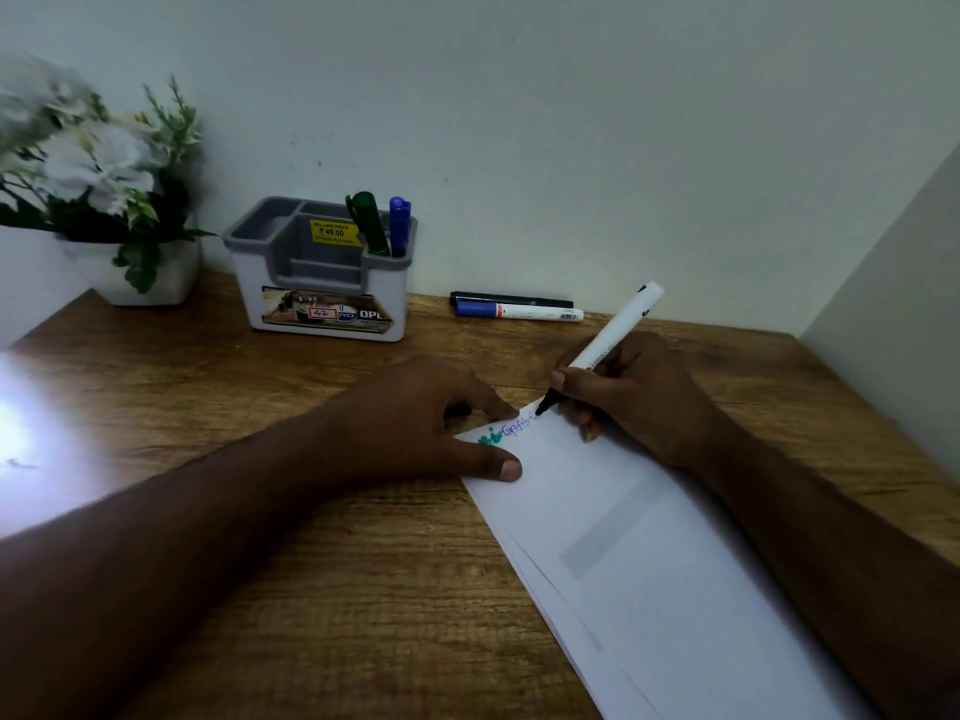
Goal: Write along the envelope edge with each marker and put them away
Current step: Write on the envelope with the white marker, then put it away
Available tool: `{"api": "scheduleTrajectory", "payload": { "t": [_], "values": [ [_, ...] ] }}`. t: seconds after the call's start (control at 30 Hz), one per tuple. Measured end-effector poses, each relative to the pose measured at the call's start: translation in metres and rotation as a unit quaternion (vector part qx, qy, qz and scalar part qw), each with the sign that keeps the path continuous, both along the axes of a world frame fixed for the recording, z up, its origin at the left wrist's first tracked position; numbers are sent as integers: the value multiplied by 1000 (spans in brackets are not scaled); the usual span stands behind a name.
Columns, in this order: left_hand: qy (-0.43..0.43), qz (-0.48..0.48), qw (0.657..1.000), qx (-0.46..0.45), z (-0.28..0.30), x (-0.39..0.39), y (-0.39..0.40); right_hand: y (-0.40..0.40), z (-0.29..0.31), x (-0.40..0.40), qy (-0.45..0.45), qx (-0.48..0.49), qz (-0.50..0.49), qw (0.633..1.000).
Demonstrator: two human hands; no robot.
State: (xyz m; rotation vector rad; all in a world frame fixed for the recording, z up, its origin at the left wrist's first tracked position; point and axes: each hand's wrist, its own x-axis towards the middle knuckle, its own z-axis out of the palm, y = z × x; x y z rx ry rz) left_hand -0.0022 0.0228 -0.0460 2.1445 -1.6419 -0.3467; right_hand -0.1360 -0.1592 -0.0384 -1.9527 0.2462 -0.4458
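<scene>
White paper, a long envelope [639,553], lies slantwise on the wooden tabletop [291,589], running from near the middle down toward the front right corner. Along its far short edge sit a green scrawl [491,438] and, just beside it, a blue one [516,424]. The right hand [631,394] grips a white-barrelled black marker [602,348] with fingers curled round the lower barrel; the black tip touches the envelope at that far edge, just right of the blue writing, and the barrel tilts up and away to the right. The left hand [415,423] rests on the envelope's far left corner, thumb pressed flat on the paper's left edge, the other fingers loosely bent at the top edge; whether it holds a dark thing under them cannot be told.

Near the back edge, right of centre, a black pen [511,299] and a white marker with a blue cap [519,310] lie side by side, touching. Left of them stands a grey-and-white organiser [319,283], with a green marker [370,223] and a blue marker [399,226] upright in its right rear compartment. At the back left corner stands a white pot of white flowers [98,184]. A bright glare lies at the left edge.
</scene>
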Motion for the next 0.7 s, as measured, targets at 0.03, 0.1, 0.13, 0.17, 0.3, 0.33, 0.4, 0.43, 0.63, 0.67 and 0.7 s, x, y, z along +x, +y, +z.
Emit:
{"api": "scheduleTrajectory", "payload": {
  "t": [0.03, 0.1, 0.13, 0.17, 0.3, 0.33, 0.4, 0.43, 0.63, 0.67, 0.7],
  "values": [
    [4, 4, 1000, 0, 0, 0, -1, 0, 0, 0, 2, -2, -3, 1000],
    [17, 18, 1000, -9, -2, 0, 0, 2, 1, -2, 9, -7, -7, 1000],
    [23, 26, 999, -20, -3, -1, 0, 4, 2, -2, 10, -3, -9, 1000],
    [30, 38, 998, -31, -4, -2, 0, 5, 2, -3, 6, 7, -13, 1000],
    [35, 83, 996, -29, 0, -10, -8, 3, 7, -3, -50, 91, -56, 993],
    [19, 86, 996, -27, 1, -14, -11, 0, 6, -2, -59, 110, -64, 990],
    [-19, 92, 995, -43, 1, -20, -13, -5, 6, -3, -64, 140, -60, 986],
    [-29, 96, 993, -56, 0, -22, -13, -6, 4, -3, -58, 148, -53, 986],
    [-19, 81, 995, -47, -2, -19, -17, -13, -2, -5, -4, 91, -32, 995],
    [-16, 77, 996, -48, -1, -17, -19, -12, 0, -6, 3, 80, -32, 996],
    [-12, 73, 996, -50, -1, -16, -20, -12, -1, -8, 6, 56, -34, 998]
  ]
}}
